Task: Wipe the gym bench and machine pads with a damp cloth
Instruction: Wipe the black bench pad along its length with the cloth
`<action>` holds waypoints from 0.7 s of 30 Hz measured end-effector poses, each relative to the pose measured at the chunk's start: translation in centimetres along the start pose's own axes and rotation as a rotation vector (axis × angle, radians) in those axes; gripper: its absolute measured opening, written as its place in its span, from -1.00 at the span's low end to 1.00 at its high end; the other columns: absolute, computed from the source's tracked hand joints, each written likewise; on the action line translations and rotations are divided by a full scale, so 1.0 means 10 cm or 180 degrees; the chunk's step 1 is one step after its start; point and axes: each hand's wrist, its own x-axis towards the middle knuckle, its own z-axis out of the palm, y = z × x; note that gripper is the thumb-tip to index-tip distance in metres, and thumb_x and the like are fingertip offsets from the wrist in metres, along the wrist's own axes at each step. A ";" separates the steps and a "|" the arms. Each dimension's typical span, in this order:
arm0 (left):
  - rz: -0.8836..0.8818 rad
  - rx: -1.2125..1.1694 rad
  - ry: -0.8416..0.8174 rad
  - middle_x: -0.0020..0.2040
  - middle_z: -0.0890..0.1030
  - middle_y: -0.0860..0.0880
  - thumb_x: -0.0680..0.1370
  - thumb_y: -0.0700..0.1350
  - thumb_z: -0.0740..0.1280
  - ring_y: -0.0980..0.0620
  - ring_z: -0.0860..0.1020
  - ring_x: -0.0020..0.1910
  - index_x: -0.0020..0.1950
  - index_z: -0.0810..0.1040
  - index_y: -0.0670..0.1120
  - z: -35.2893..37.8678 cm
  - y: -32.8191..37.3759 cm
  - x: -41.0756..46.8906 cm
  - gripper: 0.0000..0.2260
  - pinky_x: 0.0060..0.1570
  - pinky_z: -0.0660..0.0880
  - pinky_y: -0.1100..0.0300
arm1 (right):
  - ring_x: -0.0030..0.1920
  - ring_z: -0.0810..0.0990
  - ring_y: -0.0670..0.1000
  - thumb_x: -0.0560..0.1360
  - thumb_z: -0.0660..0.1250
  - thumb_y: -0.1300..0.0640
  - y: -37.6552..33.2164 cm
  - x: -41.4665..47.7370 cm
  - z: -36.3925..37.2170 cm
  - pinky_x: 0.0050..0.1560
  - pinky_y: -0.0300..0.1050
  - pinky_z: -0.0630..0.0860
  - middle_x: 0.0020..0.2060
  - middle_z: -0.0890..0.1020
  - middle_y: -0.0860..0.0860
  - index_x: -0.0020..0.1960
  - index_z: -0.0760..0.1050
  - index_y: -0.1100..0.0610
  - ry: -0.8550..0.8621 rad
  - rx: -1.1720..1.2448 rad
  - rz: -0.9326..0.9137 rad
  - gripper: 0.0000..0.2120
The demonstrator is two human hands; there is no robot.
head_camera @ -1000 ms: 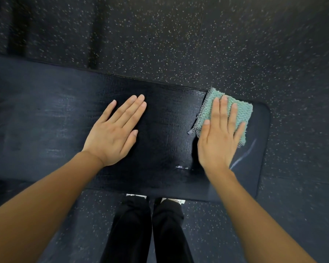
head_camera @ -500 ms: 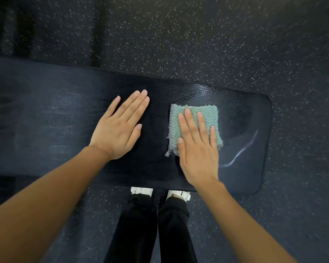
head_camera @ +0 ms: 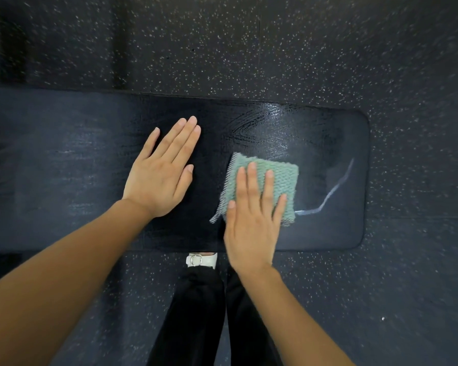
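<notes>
A long black padded gym bench (head_camera: 64,167) runs left to right across the view, its rounded end at the right. A folded teal woven cloth (head_camera: 280,178) lies flat on the pad right of centre. My right hand (head_camera: 251,220) presses on the cloth with straight fingers, covering its near left part. My left hand (head_camera: 161,173) rests flat on the bare pad to the left of the cloth, fingers together. Wet streaks shine on the pad beyond the cloth, and a pale curved mark (head_camera: 333,191) shows near the right end.
Dark speckled rubber flooring (head_camera: 275,48) surrounds the bench on all sides. My legs in black trousers (head_camera: 196,313) and a white shoe (head_camera: 201,260) stand at the bench's near edge, below my hands.
My right hand slid the cloth from the far right end of the pad leftward, then toward the near edge. My left hand stayed flat on the pad.
</notes>
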 end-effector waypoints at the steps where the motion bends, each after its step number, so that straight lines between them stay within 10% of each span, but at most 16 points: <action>1: 0.0002 -0.0012 0.0000 0.63 0.03 -0.05 0.65 -0.03 -0.04 0.02 0.00 0.61 0.63 0.03 -0.14 0.00 0.00 0.00 -0.46 0.56 -0.04 -0.04 | 0.60 -0.05 0.10 0.66 -0.12 0.01 -0.06 -0.06 0.02 0.54 0.21 -0.12 0.60 0.03 -0.06 0.62 -0.01 0.03 -0.0042 -0.0022 -0.0113 -0.48; 8: 0.0038 -0.0042 0.0009 0.63 0.04 -0.05 0.65 -0.04 -0.04 0.02 0.00 0.61 0.62 0.04 -0.14 0.00 -0.01 0.00 -0.47 0.56 -0.03 -0.05 | 0.59 -0.07 -0.01 0.65 -0.08 0.05 0.38 -0.09 -0.06 0.55 0.11 -0.12 0.60 -0.01 -0.12 0.61 -0.03 -0.03 -0.0207 -0.0122 -0.0511 -0.47; 21: 0.0043 -0.0004 0.0028 0.63 0.02 -0.04 0.65 -0.03 -0.06 0.03 -0.01 0.61 0.63 0.02 -0.14 0.01 -0.01 0.00 -0.46 0.56 -0.02 -0.06 | 0.59 -0.16 0.07 0.66 -0.15 0.00 0.18 -0.13 0.00 0.53 0.23 -0.20 0.60 -0.09 -0.08 0.62 -0.09 0.03 0.0105 0.0221 0.0758 -0.46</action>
